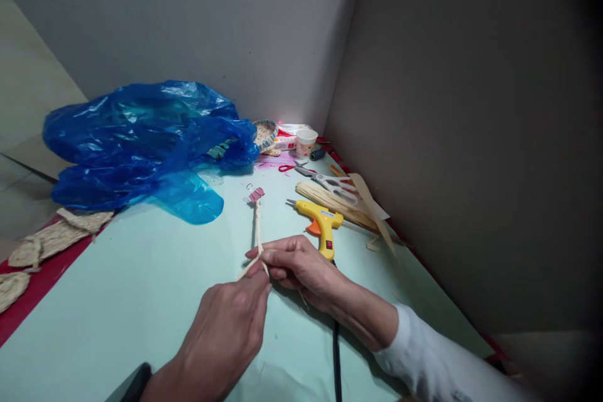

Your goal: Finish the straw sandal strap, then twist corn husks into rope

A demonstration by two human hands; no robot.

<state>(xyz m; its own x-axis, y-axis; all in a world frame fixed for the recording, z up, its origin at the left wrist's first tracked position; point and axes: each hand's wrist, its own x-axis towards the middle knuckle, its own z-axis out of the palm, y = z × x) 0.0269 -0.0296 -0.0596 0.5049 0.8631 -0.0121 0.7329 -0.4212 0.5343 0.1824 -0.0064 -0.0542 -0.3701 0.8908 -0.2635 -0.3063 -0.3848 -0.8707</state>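
A pale braid of flat plant-fibre strands point(258, 226) runs up the table from my fingers. A pink binder clip point(257, 194) grips its far end. My left hand point(230, 314) is closed on strands at the near end of the braid. Close against it, my right hand point(301, 267) pinches the braid between thumb and fingers where the strands part. One loose strand end pokes out below the right hand. Just beyond that hand lies a yellow glue gun point(321, 223) with an orange trigger, its black cord running toward me.
Blue plastic bags point(151, 144) heap at the back left. Woven pieces point(61, 239) lie on the left edge. Behind the glue gun are a bundle of dry strips point(334, 204), white-handled scissors point(332, 183), a paper cup point(306, 143) and a small basket point(266, 134). Walls enclose the back and right.
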